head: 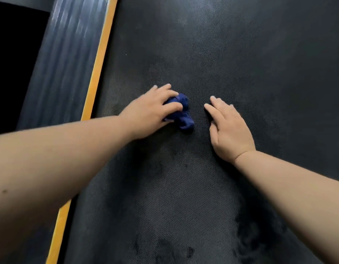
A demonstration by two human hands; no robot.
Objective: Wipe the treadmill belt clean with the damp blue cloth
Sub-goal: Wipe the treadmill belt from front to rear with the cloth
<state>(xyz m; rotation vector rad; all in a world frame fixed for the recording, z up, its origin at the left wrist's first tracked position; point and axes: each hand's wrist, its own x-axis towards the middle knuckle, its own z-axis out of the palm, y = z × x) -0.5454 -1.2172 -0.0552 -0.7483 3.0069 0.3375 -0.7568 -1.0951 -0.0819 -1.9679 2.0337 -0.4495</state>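
Left hand (153, 109) grasps the bunched damp blue cloth (181, 113) at frame centre on the treadmill belt (203, 54), right hand (229, 128) lies flat and released just beside it; firm, overlapping strokes should best clear the dark patches (174, 250) at lower frame.

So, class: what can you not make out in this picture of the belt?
Head view: much of the blue cloth, covered by the left hand.
Head view: the belt under the right hand.
Head view: the belt's right side, cut off by the frame edge.
Head view: the top-left corner, too dark.
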